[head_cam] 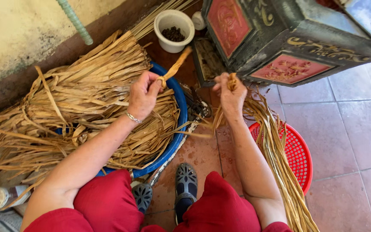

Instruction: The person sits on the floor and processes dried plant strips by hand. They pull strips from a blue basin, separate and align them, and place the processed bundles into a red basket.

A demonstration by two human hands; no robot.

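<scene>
My left hand (pixel 143 94) pinches the end of a dry tan strip (pixel 177 65) that points up and to the right, above a blue basin (pixel 179 129) heaped with dried leaf strips (pixel 86 103). To its right, my right hand (pixel 230 96) is closed on the top of a long bundle of dry strips (pixel 280 159). That bundle hangs down past my right forearm and over a red plastic basket (pixel 299 157). A bracelet sits on my left wrist. My red-trousered knees and dark shoes show at the bottom.
A white pot (pixel 174 30) with dark bits stands at the back, by a dark ornate box with red panels (pixel 280 38). A wall with a green pipe (pixel 74 20) runs on the left. A bottle (pixel 3 196) lies at the lower left. Reddish floor tiles (pixel 348 129) spread to the right.
</scene>
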